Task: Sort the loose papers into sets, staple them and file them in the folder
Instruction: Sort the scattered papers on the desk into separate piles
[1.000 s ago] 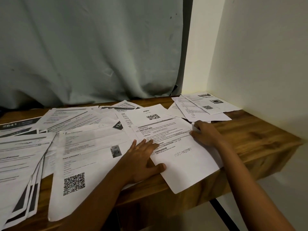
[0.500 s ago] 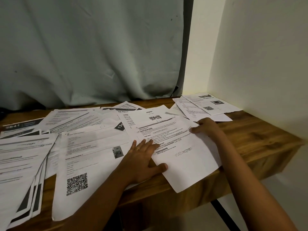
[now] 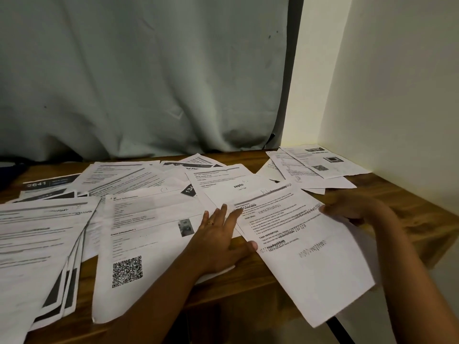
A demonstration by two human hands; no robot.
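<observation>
Loose printed papers cover the wooden table [image 3: 409, 214]. My left hand [image 3: 221, 240] lies flat with spread fingers on the papers near the table's front, its fingertips on the left edge of a text sheet [image 3: 303, 249]. My right hand [image 3: 355, 208] grips that sheet's right edge; the sheet slants over the table's front edge. Beneath it shows a sheet headed "zepto" [image 3: 238, 186]. A page with a QR code [image 3: 139, 249] lies left of my left hand. No stapler or folder is in view.
A fanned stack of sheets [image 3: 37, 244] fills the left. A small set of papers [image 3: 313, 165] lies at the back right corner by the wall. A grey curtain [image 3: 149, 83] hangs behind the table. Bare wood shows at the right end.
My right hand has pulled the text sheet toward the front right, uncovering the "zepto" sheet below. My left hand has stayed pressed on the papers.
</observation>
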